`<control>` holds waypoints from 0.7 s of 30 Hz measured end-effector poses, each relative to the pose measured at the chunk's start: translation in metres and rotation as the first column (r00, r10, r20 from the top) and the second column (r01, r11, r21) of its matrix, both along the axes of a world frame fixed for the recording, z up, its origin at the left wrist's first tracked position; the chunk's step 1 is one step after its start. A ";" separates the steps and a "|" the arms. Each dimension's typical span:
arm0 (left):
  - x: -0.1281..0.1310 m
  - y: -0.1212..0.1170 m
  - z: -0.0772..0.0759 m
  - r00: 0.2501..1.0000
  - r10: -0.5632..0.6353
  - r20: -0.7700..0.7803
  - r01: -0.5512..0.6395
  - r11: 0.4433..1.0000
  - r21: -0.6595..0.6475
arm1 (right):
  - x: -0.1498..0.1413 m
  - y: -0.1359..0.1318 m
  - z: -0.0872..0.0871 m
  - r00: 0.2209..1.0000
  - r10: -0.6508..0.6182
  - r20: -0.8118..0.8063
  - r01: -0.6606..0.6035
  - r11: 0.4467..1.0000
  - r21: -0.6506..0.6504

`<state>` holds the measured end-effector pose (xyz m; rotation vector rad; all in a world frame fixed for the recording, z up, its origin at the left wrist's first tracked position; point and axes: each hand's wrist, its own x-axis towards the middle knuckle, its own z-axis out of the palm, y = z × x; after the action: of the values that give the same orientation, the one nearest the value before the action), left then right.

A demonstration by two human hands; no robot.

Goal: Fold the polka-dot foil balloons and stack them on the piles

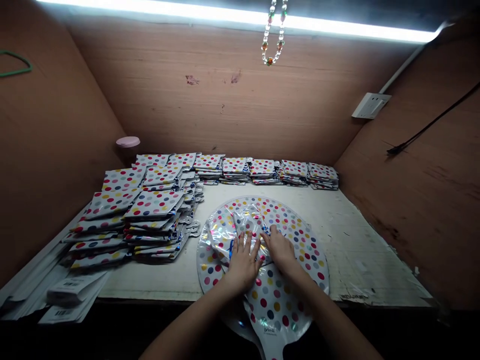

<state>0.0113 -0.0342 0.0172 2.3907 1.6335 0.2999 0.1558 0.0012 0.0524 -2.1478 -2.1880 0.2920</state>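
Note:
A round foil balloon (296,235), silver with coloured polka dots, lies flat on the white worktop (360,250), on top of more like it. Its left part is folded over toward the middle. My left hand (243,262) lies flat on that folded flap (245,225), fingers spread, open. My right hand (279,250) presses on the balloon just right of the fold, fingers together and curled a little; nothing shows inside them. The balloon's neck (272,332) hangs over the front edge toward me.
Stacks of folded polka-dot balloons (150,205) fill the left side. A row of lower stacks (262,170) lines the back wall. White packets with barcodes (67,295) lie at the front left. A pink lid (128,142), a wall socket (371,105) and hanging beads (273,35) are around the booth.

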 end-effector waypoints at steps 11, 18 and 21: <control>-0.044 0.009 0.024 0.939 -0.309 0.148 0.323 0.943 -0.082 | 0.051 -0.040 -0.024 0.636 0.767 -0.085 -0.647 0.590 0.483; -0.060 -0.006 0.019 0.859 -0.140 0.493 0.239 0.960 -0.144 | 0.057 -0.062 -0.025 0.594 0.504 -0.627 -0.429 0.858 0.283; -0.047 0.000 0.022 0.869 0.144 0.474 -0.017 0.965 -0.260 | 0.047 -0.040 -0.026 0.689 0.092 -0.719 -0.053 0.996 0.077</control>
<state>-0.0355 -0.0339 0.0392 1.8622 1.4316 0.6207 0.2025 -0.0386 0.0261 -1.5088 -1.7602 0.9047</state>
